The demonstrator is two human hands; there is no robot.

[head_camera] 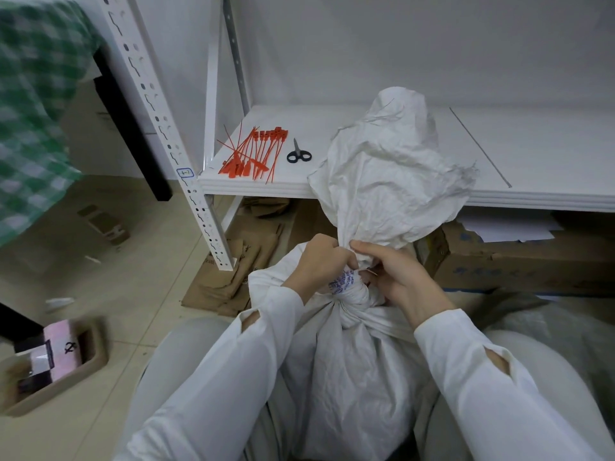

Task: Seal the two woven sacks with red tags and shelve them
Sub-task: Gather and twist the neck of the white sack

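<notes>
Head view: both hands, left hand (pixel 319 261) and right hand (pixel 397 277), grip the gathered neck of the white sack (pixel 349 361) at centre frame; red tags (pixel 254 154) (beside scissors (pixel 298 153)) lie on the shelf (pixel 532 154).

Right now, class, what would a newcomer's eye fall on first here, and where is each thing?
The white woven sack fills the centre, its neck gripped by the left hand and right hand. Beyond it, bright red tags lie on the white shelf, with black-handled scissors beside them.

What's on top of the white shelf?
A pile of red tags and black scissors lie on the shelf. The sack covers the part behind it.
</notes>
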